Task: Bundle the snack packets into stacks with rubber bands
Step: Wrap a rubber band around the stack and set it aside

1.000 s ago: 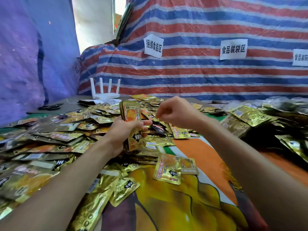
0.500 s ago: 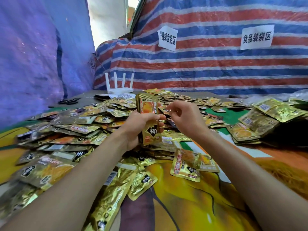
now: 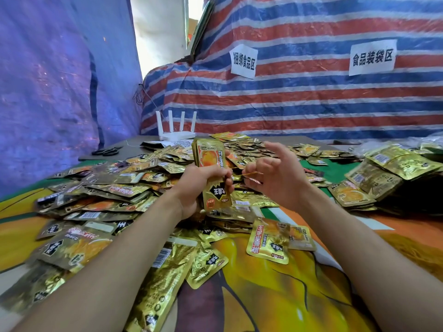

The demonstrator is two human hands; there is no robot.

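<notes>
My left hand (image 3: 202,185) grips an upright stack of gold snack packets (image 3: 212,168) around its middle, above the table. A thin yellow rubber band (image 3: 247,174) runs taut from the stack toward the right. My right hand (image 3: 275,174) pinches that band and pulls it away from the stack, its upper fingers spread. A large heap of loose gold packets (image 3: 115,188) covers the table to the left and behind my hands. Two loose packets (image 3: 271,240) lie on the cloth in front of my right forearm.
More gold packets (image 3: 383,173) pile up at the right. A white router (image 3: 176,134) and black scissors (image 3: 105,152) sit at the table's far left. Striped tarpaulin (image 3: 311,97) with paper signs hangs behind. A printed orange cloth (image 3: 275,295) covers the near table.
My right hand has drawn away from the stack, stretching the rubber band out to the right. The left hand keeps its hold on the stack. The camera view has shifted left.
</notes>
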